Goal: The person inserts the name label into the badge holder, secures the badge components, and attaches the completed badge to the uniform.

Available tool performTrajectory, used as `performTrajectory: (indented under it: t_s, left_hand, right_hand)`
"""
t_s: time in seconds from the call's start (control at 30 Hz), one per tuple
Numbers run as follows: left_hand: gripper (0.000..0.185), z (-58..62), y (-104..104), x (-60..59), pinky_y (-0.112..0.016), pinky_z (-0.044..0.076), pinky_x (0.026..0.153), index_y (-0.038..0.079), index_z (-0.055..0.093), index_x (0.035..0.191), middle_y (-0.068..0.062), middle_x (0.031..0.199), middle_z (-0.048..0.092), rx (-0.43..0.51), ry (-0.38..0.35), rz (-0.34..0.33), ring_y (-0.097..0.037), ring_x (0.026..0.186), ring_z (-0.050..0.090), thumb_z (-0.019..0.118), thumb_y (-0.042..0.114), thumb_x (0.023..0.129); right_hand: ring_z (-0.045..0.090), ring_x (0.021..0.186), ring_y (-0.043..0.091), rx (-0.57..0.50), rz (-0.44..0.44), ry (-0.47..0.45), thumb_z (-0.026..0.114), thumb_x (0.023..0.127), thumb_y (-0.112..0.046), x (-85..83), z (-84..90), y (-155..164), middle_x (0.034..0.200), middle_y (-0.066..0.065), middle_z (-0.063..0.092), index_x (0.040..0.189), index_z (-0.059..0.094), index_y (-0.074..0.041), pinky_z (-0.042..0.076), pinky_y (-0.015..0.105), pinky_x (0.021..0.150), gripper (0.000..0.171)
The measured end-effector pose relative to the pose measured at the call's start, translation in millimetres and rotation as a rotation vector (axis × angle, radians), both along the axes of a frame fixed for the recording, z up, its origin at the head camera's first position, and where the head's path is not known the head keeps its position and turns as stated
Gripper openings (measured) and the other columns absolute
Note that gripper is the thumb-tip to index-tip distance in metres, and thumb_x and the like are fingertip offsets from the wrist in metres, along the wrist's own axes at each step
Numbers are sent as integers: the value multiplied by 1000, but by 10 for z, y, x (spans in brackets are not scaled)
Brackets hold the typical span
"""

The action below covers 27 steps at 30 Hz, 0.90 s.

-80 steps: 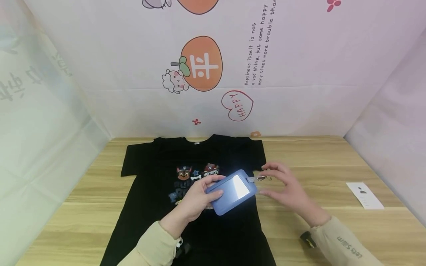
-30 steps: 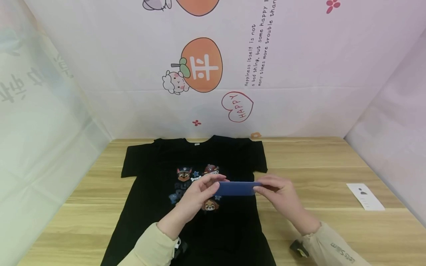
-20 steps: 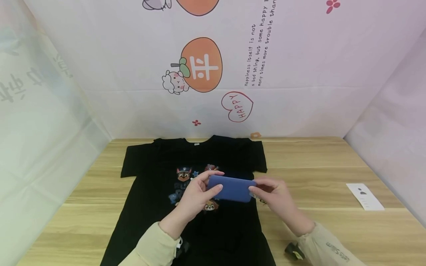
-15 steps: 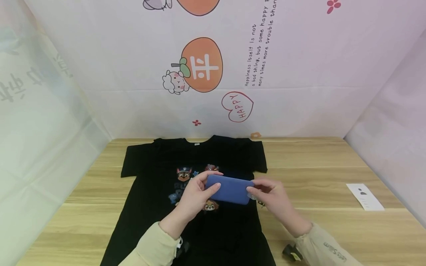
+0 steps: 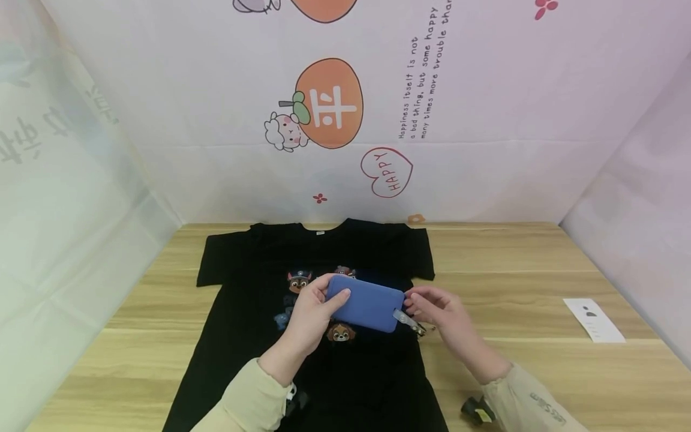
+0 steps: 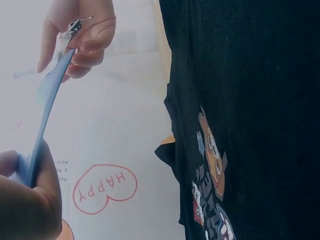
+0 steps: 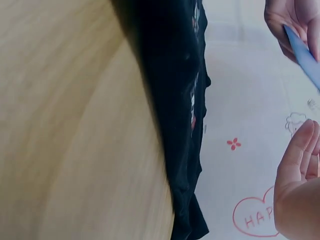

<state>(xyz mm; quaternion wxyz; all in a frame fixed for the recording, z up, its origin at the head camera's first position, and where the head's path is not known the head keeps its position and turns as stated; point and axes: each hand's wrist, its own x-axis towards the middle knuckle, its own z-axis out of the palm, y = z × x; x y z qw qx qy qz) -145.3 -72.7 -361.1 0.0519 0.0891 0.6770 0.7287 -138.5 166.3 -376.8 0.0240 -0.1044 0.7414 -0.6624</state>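
Note:
A blue badge holder (image 5: 367, 304) is held level above the shirt, its plain side facing up in the head view. My left hand (image 5: 310, 321) grips its left end, thumb on top and fingers underneath. From the right end hangs a clear strap with a metal clip (image 5: 411, 324). My right hand (image 5: 438, 309) is beside that end with loosely bent fingers; the left wrist view shows its thumb and fingers apart around the holder's end and clip (image 6: 74, 27). Whether a fingertip touches the holder is hard to tell. A black T-shirt (image 5: 259, 360) with cartoon dogs lies flat below.
On the right of the wooden table (image 5: 513, 270) lies a white card (image 5: 594, 320) with dark marks. White printed cloth (image 5: 486, 108) closes off the back and sides. A small dark object (image 5: 477, 411) is by the right sleeve.
The holder has turned over from its shiny window side to its plain back. My right hand has loosened from its right end, and the strap and clip now show there.

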Motion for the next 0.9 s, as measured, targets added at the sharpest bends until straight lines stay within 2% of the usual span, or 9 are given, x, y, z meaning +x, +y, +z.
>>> performTrajectory:
  t_s: [0.07,0.27,0.53,0.77,0.9]
  left_hand:
    - [26,-1,-4,-6,-28,54,81,-6,56,118,-16,106,69,17,-3,4,-9,87,66,55,3,94]
    - [25,-4,-19,-15,-36,53,88,-6,55,117,-18,109,67,34,-14,17,-14,94,66,54,4,95]
    - [27,-8,-45,-43,-37,52,91,-4,54,121,-18,114,66,43,-34,29,-15,97,66,52,5,96]
    - [28,-22,-62,-56,-39,51,93,-4,54,122,-19,115,66,61,-50,37,-18,101,65,53,4,95]
    - [28,-35,-71,-68,-40,50,94,-5,54,122,-20,116,65,77,-62,35,-19,102,64,53,2,95]
  right_hand:
    - [62,82,6,-24,23,-3,48,99,-16,-13,-11,38,90,-9,66,106,60,2,54,22,74,23]
    - [61,83,5,-118,122,6,43,101,-16,-30,-34,129,94,-7,66,100,63,-26,53,20,74,23]
    - [60,85,6,-82,171,-15,41,102,-17,-18,-47,155,94,-8,64,104,61,-25,52,21,73,22]
    - [62,86,10,-131,369,-1,38,102,-12,-12,-85,160,98,-4,63,116,55,-22,56,29,77,24]
    - [64,87,12,-152,449,-6,37,103,-11,2,-100,149,97,-1,64,119,54,-22,56,30,79,26]
